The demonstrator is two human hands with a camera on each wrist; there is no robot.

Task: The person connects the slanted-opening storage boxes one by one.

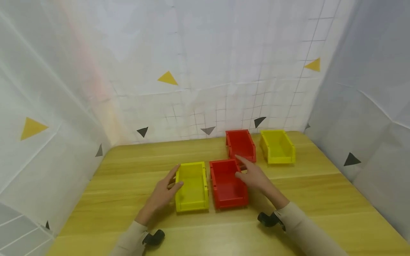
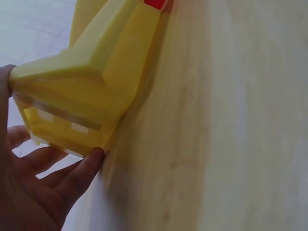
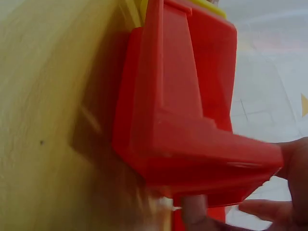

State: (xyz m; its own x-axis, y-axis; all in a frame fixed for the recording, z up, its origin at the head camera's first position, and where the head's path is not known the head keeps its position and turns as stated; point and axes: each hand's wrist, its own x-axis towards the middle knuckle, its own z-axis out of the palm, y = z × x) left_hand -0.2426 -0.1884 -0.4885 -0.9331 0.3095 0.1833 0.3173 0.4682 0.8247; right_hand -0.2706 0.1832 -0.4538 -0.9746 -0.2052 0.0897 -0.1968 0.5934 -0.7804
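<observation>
The left hand [image 1: 160, 195] grips the left wall of the near yellow bin [image 1: 191, 186], its thumb hooked over the rim and its fingers spread along the outer side. The right hand [image 1: 256, 177] is at the right wall of the near red bin [image 1: 228, 186], thumb on the rim, index finger stretched towards the far corner; the fingers stand wide and one blurs in the right wrist view, so I cannot tell whether they grip or merely touch. Both near bins sit side by side on the table [image 1: 224, 236], a narrow gap between them. Behind the near red bin stands the far red bin [image 1: 241, 145], close to the right index finger; whether the two red bins touch is unclear. To its right stands the far yellow bin [image 1: 278, 147]. White sheets [image 1: 205, 46] with yellow and dark triangles surround the table. Beige sleeves [image 1: 307, 229] cover both forearms.
</observation>
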